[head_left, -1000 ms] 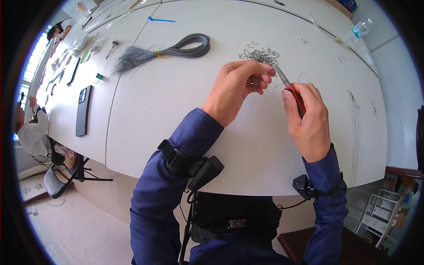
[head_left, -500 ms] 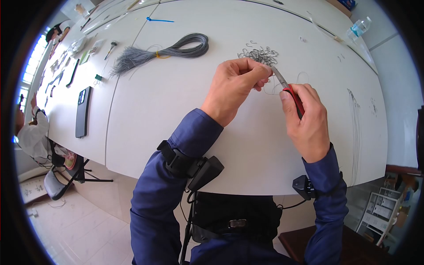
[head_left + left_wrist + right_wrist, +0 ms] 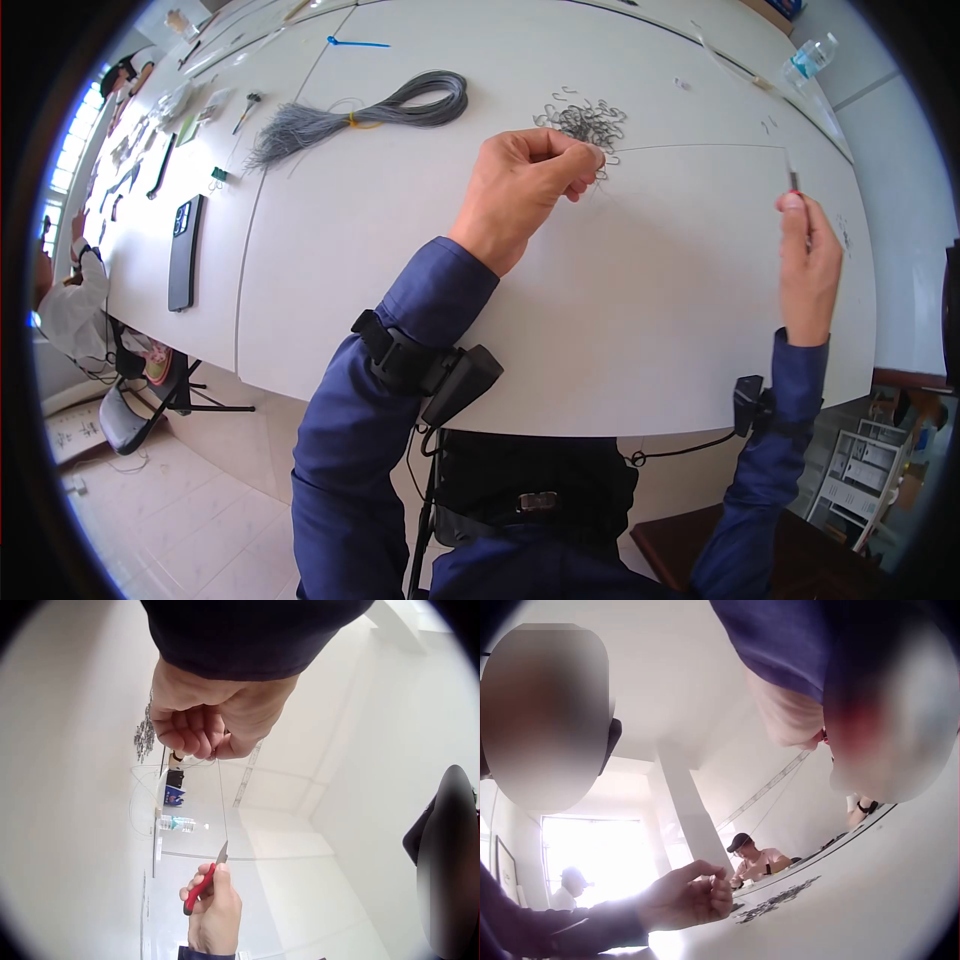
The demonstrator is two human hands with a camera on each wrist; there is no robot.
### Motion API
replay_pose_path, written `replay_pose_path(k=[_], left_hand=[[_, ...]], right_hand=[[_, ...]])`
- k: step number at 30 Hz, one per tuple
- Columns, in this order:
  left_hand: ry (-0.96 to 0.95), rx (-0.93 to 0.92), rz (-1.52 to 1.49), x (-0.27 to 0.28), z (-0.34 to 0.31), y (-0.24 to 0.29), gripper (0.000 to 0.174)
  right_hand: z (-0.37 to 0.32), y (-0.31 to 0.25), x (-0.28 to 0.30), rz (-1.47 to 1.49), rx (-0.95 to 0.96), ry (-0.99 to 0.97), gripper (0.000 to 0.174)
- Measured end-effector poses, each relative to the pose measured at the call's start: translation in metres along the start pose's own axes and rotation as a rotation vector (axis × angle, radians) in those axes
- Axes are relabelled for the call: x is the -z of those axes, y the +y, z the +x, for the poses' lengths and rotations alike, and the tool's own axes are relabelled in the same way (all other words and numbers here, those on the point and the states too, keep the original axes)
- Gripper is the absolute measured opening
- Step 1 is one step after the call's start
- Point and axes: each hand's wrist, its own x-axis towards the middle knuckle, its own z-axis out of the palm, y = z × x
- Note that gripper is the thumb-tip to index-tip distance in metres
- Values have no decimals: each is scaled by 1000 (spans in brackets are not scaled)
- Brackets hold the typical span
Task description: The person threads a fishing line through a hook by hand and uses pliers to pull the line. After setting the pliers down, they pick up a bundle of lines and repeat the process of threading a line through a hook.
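My left hand (image 3: 525, 195) pinches the end of a thin fishing line (image 3: 700, 147) between thumb and forefinger; whatever small part sits inside the pinch is hidden by the fingertips. Taut, the line runs across to the tip of the red-handled pliers (image 3: 201, 889). My right hand (image 3: 812, 255) grips those pliers, jaws pointing away from me, over the right side of the table. Just beyond the left fingertips lies a loose pile of small dark fishing hooks (image 3: 590, 120). Farther left, a bundle of grey line (image 3: 420, 105) is tied with a yellow band.
On the white table (image 3: 640, 330) are a black phone (image 3: 186, 250), a blue cable tie (image 3: 358, 43) and, at the far right, a water bottle (image 3: 810, 60). Small tools and packets lie along the left. Another person (image 3: 75, 290) sits at the left edge.
My right hand has swung well to the right with the pliers, away from the left hand. The loose loop of line has drawn out straight between them. My left hand stays almost in place.
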Motion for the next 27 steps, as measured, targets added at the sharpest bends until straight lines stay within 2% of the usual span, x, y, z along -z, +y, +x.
replay_pose_path(k=[8, 17, 21, 26, 27], left_hand=[[-13, 13, 11, 0, 0, -1, 15], [-11, 24, 8, 1, 0, -3, 14], [-7, 17, -1, 1, 0, -3, 15], [12, 10, -17, -1, 0, -4, 17], [12, 8, -15, -1, 0, -3, 17]], right_hand=[[22, 111, 73, 23, -231, 151, 42], [24, 171, 125, -29, -361, 261, 40], [21, 181, 126, -50, -369, 200, 39], [10, 104, 92, 61, -413, -66, 31], [4, 73, 76, 135, -349, -55, 29]])
